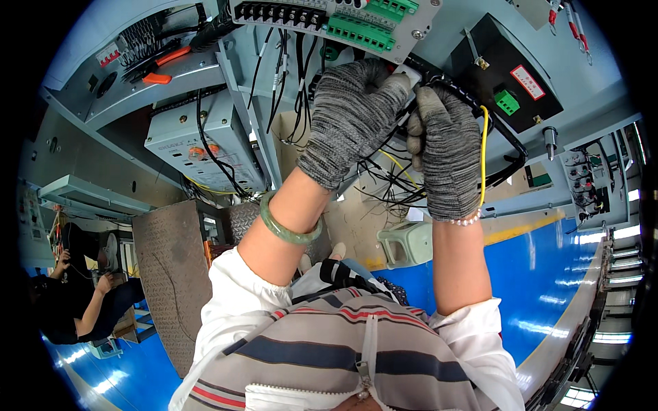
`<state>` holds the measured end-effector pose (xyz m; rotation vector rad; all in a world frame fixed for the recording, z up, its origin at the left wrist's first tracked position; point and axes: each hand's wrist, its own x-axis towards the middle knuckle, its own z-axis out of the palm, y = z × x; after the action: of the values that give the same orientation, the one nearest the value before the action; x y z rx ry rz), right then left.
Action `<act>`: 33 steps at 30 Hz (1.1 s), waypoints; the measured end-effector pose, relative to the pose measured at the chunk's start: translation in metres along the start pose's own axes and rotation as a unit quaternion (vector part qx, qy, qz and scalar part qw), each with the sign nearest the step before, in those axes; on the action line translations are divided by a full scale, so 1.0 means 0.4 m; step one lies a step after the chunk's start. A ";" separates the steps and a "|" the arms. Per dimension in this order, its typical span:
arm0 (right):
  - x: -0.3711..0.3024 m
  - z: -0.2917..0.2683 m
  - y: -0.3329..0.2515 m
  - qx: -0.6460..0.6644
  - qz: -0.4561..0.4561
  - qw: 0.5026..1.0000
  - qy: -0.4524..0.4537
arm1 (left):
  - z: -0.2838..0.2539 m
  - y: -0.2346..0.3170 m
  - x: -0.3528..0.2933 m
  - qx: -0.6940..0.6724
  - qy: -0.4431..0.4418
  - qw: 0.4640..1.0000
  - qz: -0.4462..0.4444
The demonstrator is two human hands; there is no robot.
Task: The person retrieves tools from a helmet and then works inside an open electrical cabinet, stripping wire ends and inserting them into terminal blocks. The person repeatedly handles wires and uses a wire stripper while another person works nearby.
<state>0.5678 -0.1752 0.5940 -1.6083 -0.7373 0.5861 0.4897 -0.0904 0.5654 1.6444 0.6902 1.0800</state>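
A black cable bundle [433, 72] is seen at the upper centre of the frame, just above the gloved hands, its long axis slanted down toward the right. The right hand [449, 147], fingers curled, is placed directly below it and appears nearer; the left hand [360, 116] is bent inward to its left. What is gripped by either cannot be told. Green terminal blocks [360, 33] are mounted above, at the top edge.
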 end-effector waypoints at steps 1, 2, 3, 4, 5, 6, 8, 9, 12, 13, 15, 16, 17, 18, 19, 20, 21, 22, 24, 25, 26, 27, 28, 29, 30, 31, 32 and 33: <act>-0.004 -0.001 -0.002 0.004 0.004 1.000 0.000 | 0.002 0.007 0.001 0.010 0.002 1.000 0.009; -0.009 -0.002 -0.003 0.009 0.007 1.000 0.001 | 0.008 0.005 0.001 0.016 0.011 0.999 0.028; -0.014 -0.004 -0.002 0.006 -0.002 1.000 -0.001 | 0.016 -0.001 0.002 0.022 0.020 0.998 0.047; -0.020 -0.006 0.000 0.004 -0.012 1.000 -0.004 | 0.020 -0.003 0.003 0.028 0.029 0.997 0.066; -0.023 -0.006 0.002 0.002 -0.022 1.000 -0.006 | 0.015 0.006 -0.002 0.056 0.031 0.995 0.073; -0.026 -0.004 -0.001 0.010 -0.019 1.000 -0.002 | 0.016 0.004 0.001 0.060 0.031 0.995 0.070; -0.031 0.001 -0.010 0.026 -0.012 1.000 0.007 | 0.020 -0.004 0.009 0.069 0.031 0.995 0.065; -0.037 0.002 -0.011 0.052 -0.004 0.999 0.003 | 0.025 -0.003 0.004 0.071 0.043 0.995 0.056; -0.040 -0.005 0.002 0.056 -0.023 0.997 -0.047 | 0.045 -0.012 -0.003 0.049 0.083 0.994 0.041; -0.044 0.000 0.001 0.068 -0.025 0.997 -0.030 | 0.049 -0.019 0.005 0.082 0.090 0.991 0.055; -0.045 0.001 0.011 0.070 -0.029 0.997 -0.017 | 0.057 -0.018 0.004 0.059 0.085 0.994 0.039; -0.046 0.000 0.015 0.071 -0.031 0.997 -0.010 | 0.063 -0.017 0.004 0.047 0.083 0.995 0.032; -0.050 0.003 0.016 0.073 -0.034 0.997 -0.015 | 0.069 -0.027 0.004 0.072 0.109 0.990 0.055; -0.056 0.005 0.016 0.075 -0.037 0.996 -0.020 | 0.073 -0.032 0.003 0.078 0.119 0.988 0.058; -0.061 0.008 0.018 0.078 -0.041 0.996 -0.025 | 0.073 -0.034 0.000 0.085 0.129 0.986 0.060; -0.062 0.005 0.023 0.077 -0.042 0.996 -0.028 | 0.079 -0.039 -0.003 0.088 0.138 0.985 0.060; -0.063 0.003 0.029 0.076 -0.043 0.996 -0.031 | 0.082 -0.045 -0.006 0.073 0.144 0.984 0.078; -0.064 0.001 0.034 0.075 -0.045 0.996 -0.034 | 0.082 -0.051 -0.006 0.102 0.145 0.981 0.085; -0.072 -0.003 0.034 0.056 -0.038 0.997 -0.035 | 0.083 -0.065 -0.005 0.161 0.144 0.972 0.096; -0.079 -0.006 0.033 0.046 -0.034 0.998 -0.036 | 0.089 -0.071 -0.007 0.166 0.152 0.969 0.104; -0.088 -0.008 0.030 0.056 -0.044 0.996 -0.055 | 0.086 -0.066 -0.007 0.174 0.145 0.969 0.101; -0.106 -0.013 0.028 0.066 -0.054 0.994 -0.074 | 0.080 -0.057 -0.007 0.183 0.138 0.969 0.097; -0.127 -0.019 0.024 0.075 -0.063 0.991 -0.094 | 0.075 -0.049 -0.009 0.191 0.131 0.968 0.094; -0.151 -0.030 0.003 0.013 -0.070 0.991 -0.115 | 0.076 -0.040 -0.013 0.209 0.136 0.965 0.085; -0.172 -0.059 0.005 -0.085 -0.151 0.970 -0.169 | 0.072 -0.040 -0.012 0.211 0.135 0.964 0.087; -0.191 -0.098 0.005 -0.180 -0.231 0.931 -0.220 | 0.066 -0.042 -0.009 0.213 0.135 0.964 0.089; -0.193 -0.155 0.007 -0.149 -0.273 0.937 -0.157 | 0.069 -0.040 -0.009 0.213 0.130 0.964 0.092; -0.193 -0.205 0.010 -0.119 -0.318 0.936 -0.096 | 0.057 -0.028 -0.010 0.227 0.091 0.968 0.046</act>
<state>0.5763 -0.2875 0.6011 -1.4204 -1.4464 0.1790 0.5091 -0.0999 0.5515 1.9942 1.0514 1.2119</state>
